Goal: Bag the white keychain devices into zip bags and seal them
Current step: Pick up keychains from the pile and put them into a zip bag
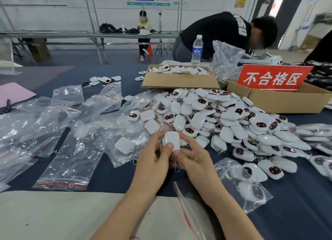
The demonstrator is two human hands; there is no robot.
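Head: device (171, 139) w/ far side unseen

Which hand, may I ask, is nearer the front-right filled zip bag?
Right. The right hand sits left of the filled zip bag; the left hand, sharing the white keychain device, is farther left.

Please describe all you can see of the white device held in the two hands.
The white keychain device is a small rounded-square case, glossy like plastic, plain side toward the camera. A short metal chain with a clasp hangs from its lower end. The left hand and right hand pinch it upright, thumbs on its front, above the dark table cover, near the pile of similar devices. It is not bagged.
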